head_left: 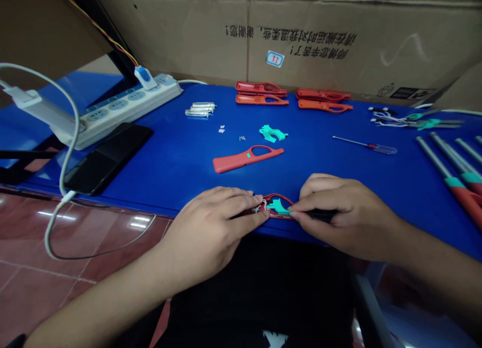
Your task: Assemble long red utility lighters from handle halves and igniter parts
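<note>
At the table's front edge lies an open red lighter casing half (277,196), with white wires and a teal trigger (279,206) inside it. My left hand (216,222) is closed around the casing's left part, its thumb and fingertips beside the wires. Thumb and forefinger of my right hand (339,212) pinch the trigger's right end. A black bar-like part shows beneath the right palm; its full shape is hidden. Just beyond my hands lies the matching red casing half (241,160), outer side up. Farther back is a loose cluster of teal triggers (272,133).
More red and orange casing halves (261,100) lie along the cardboard box (181,36). Clear cylinders (201,109), small metal pins (242,138) and a screwdriver (371,145) lie around. Metal-tipped lighters (459,172) are at right; a phone (109,157) and power strip (128,109) at left.
</note>
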Demonstrator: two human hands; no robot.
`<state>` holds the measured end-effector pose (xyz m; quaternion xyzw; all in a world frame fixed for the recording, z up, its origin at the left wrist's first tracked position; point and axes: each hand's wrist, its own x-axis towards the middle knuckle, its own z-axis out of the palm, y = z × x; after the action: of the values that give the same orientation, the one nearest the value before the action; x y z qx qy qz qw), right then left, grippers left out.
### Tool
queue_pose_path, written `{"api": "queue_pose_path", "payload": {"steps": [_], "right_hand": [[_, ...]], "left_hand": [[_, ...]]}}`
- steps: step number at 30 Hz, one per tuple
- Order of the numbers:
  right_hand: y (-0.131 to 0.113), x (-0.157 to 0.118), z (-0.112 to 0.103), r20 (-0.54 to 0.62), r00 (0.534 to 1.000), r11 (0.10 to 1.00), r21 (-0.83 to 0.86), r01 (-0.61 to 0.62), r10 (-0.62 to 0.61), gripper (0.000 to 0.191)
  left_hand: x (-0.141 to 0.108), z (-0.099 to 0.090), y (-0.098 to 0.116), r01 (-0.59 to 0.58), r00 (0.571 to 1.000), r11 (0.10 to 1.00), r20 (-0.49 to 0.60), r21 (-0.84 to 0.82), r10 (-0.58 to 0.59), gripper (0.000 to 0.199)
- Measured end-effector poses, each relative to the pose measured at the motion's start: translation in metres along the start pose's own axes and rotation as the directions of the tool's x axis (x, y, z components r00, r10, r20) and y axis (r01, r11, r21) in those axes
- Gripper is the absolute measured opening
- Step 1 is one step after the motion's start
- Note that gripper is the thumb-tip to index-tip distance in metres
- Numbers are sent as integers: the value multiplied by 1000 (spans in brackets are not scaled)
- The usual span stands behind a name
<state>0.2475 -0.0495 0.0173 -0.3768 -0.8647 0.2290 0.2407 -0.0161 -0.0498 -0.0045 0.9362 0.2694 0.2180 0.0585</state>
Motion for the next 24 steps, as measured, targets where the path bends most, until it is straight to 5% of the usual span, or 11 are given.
{"api": "queue_pose_path", "payload": {"steps": [6,14,24], "right_hand": [[-1,-2,0,-7,997,993,84,-77,78,16],[4,5,-5,155,963,961,136,-240,218,15],[-6,11,-7,184,960,977,4,-214,210,15]], "left_hand": [[1,-1,0,7,1000,1000,3,-9,-7,36],[1,0,0,-7,1000,1000,8,11,7,37],[0,0,-1,-4,1000,999,9,35,4,37]]}}
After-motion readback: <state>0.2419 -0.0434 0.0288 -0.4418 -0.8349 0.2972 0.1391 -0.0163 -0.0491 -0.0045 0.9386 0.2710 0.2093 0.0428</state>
